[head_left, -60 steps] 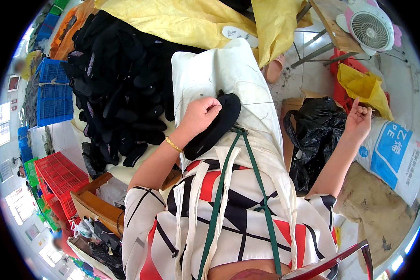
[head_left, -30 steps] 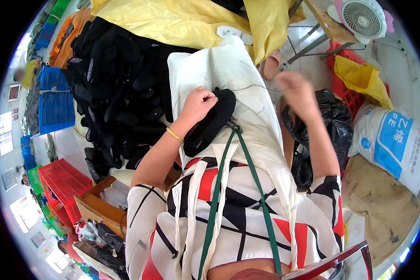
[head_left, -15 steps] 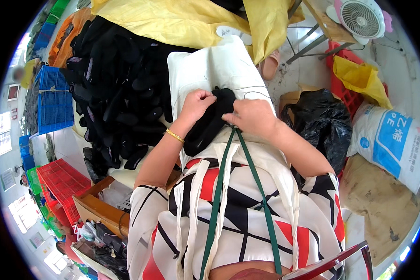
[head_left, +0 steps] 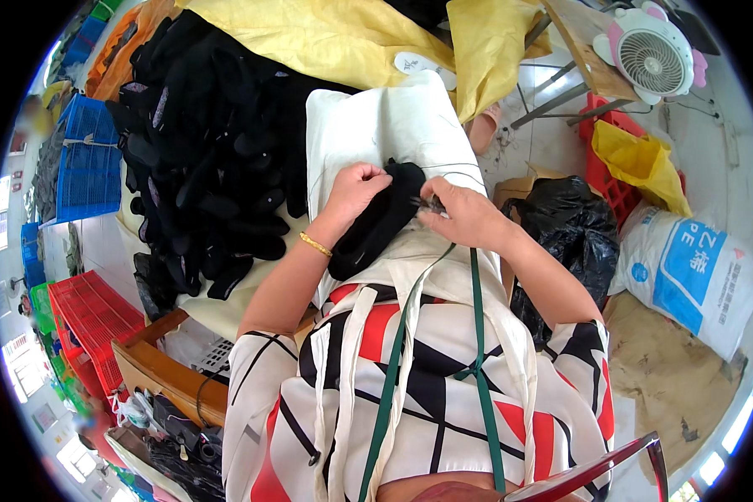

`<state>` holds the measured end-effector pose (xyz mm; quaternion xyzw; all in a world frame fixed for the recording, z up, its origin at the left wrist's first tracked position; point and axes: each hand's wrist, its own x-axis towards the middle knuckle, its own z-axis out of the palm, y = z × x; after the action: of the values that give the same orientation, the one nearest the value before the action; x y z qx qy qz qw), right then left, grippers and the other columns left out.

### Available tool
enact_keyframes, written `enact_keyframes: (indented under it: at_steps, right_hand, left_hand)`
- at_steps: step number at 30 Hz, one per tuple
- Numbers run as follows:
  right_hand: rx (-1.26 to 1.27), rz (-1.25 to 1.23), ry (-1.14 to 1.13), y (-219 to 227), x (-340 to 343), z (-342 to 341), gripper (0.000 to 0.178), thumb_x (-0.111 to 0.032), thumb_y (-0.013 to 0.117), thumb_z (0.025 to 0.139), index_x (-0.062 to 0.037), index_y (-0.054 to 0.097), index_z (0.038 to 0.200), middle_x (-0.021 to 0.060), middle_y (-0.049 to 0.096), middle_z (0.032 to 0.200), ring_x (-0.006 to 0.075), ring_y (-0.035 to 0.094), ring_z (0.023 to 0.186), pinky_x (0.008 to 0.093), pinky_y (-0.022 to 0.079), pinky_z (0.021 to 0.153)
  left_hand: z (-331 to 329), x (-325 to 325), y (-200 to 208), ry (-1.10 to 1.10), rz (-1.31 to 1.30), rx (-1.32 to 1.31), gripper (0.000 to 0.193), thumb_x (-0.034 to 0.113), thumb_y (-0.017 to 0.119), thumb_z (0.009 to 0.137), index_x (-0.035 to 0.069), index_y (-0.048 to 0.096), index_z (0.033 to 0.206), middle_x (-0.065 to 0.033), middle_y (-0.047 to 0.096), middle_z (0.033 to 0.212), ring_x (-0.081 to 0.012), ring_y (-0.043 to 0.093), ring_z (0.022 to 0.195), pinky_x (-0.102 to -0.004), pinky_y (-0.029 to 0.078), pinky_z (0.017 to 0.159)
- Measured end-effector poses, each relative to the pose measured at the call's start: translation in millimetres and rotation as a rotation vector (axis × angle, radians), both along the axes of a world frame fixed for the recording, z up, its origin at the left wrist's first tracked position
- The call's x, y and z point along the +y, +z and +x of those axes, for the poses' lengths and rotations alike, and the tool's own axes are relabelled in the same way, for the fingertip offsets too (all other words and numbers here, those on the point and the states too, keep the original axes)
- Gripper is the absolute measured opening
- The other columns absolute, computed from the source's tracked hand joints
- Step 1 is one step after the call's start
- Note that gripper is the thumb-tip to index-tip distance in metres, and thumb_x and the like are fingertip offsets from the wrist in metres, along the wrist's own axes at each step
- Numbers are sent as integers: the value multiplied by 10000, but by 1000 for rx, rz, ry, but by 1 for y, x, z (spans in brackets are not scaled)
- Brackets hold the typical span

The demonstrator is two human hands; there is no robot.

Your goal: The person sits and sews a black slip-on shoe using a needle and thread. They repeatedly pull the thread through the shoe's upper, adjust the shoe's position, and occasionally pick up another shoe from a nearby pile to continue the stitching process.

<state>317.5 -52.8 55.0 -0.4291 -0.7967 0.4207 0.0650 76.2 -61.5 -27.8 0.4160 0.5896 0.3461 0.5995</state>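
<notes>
Centrally framed, the black shoe [head_left: 376, 226] lies across my white apron [head_left: 431, 125], long axis lower left to upper right; my left hand [head_left: 351, 197] pinches its edge, my right hand [head_left: 464, 213], just rightward, grips a small tool [head_left: 432, 202].

Workshop: footwear heap [head_left: 217, 151], plastic crates [head_left: 94, 320]

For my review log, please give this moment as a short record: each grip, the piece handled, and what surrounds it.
Left grip: pinched at the upper left edge of an elongated black fabric piece
Right grip: holding a small metal tool, kind unclear, at the piece's right edge
Support: white cloth over the lap
Left side: heap of black fabric pieces
Right side: crumpled black plastic bag
</notes>
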Motion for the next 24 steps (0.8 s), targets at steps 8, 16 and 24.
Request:
enact_keyframes:
  at_steps: [8,16,24]
  right_hand:
    - [-124,293,18,-19,18,-28,263,-325,641,899,-62,638,922,107,669,903,321,668,844,438,525,743]
    - [-182,318,41,-25,24,-41,216,-285,629,903,-69,635,895,108,660,896,327,673,837,448,535,723]
    - [-240,309,65,-25,26,-47,206,-282,628,904,-77,634,885,99,659,896,320,677,844,446,540,726]
  left_hand:
    - [-1,0,2,28,-31,-36,150,173,695,889,33,698,942,15,659,833,-65,561,737,-229,438,664]
    - [-1,2,4,38,-57,-79,130,155,689,894,28,692,921,9,654,820,-64,558,726,-227,438,666]
    - [-2,3,5,29,-45,-65,130,147,682,897,21,691,927,4,656,821,-67,560,728,-229,442,666]
